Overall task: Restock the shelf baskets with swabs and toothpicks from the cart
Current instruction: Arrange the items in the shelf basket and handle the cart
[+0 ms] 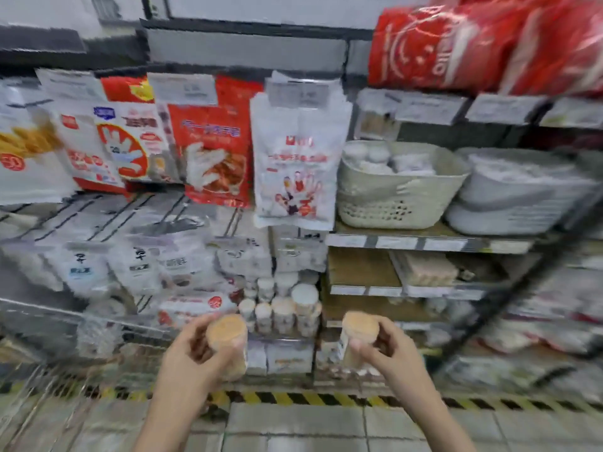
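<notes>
My left hand (192,357) grips a round clear tub of toothpicks (227,337) with a tan top, held low in front of the shelving. My right hand (383,349) grips a second tub of the same kind (359,334), about level with the first. Behind them, on a low shelf, stands a cluster of similar toothpick tubs (287,308). A cream plastic basket (398,194) holding white packs sits on a higher shelf to the right, and a grey basket (522,203) beside it. The picture is blurred by motion.
Hanging packs of disposable gloves (208,141) fill the upper left. White bagged goods (137,256) lie below them. Red bags (473,44) sit on the top right shelf. A wire cart edge (65,321) is at the left. Yellow-black tape (326,399) marks the tiled floor.
</notes>
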Demonstrator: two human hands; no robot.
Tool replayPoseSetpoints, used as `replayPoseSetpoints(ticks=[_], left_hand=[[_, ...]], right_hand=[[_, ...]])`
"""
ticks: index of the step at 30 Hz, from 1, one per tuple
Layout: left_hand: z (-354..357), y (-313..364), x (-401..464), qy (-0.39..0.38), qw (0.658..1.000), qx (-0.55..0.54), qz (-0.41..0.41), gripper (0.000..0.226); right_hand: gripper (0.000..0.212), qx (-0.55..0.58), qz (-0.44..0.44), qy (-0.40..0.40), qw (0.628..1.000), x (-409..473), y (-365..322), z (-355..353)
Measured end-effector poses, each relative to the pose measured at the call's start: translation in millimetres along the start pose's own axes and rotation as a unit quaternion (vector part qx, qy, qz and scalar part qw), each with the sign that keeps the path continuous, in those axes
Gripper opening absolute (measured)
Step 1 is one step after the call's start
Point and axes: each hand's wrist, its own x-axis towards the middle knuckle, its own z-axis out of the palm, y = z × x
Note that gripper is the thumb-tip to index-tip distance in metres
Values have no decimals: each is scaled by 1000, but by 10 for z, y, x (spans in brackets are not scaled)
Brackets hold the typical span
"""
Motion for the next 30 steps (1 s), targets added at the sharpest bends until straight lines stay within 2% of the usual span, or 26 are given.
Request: replayPoseSetpoints(ticks=[2,6,9,11,14,15,16,19,20,30], left_hand=[[604,122,-97,-50,999,7,1,43],[1763,301,-347,-150,989,-4,13,32],[2458,407,-540,-206,978,-6,22,32],[2834,441,-654,-236,972,1,21,30],[3313,551,-787,-282,959,9,17,31],[3458,581,-805,-289,957,11,16,31],[3583,619,-822,-295,955,10,14,31],[3929,734,-815,-310,951,6,14,31],[4035,769,-790,-313,950,7,14,31],[5398,1074,-334,-328,944,1,19,34]], right_hand=[[26,12,18,45,999,-180,107,-574],[29,44,39,123,991,-570,336,-1602],[55,72,42,187,979,-848,481,-2200],[59,89,55,222,969,-1029,603,-2525],[87,98,48,267,958,-1239,753,-2951],[88,103,47,283,952,-1285,793,-3071],[80,107,46,294,949,-1310,810,-3172],[34,104,39,315,942,-1273,842,-3431],[28,98,41,319,942,-1229,852,-3511],[31,95,27,311,945,-401,715,-4658]])
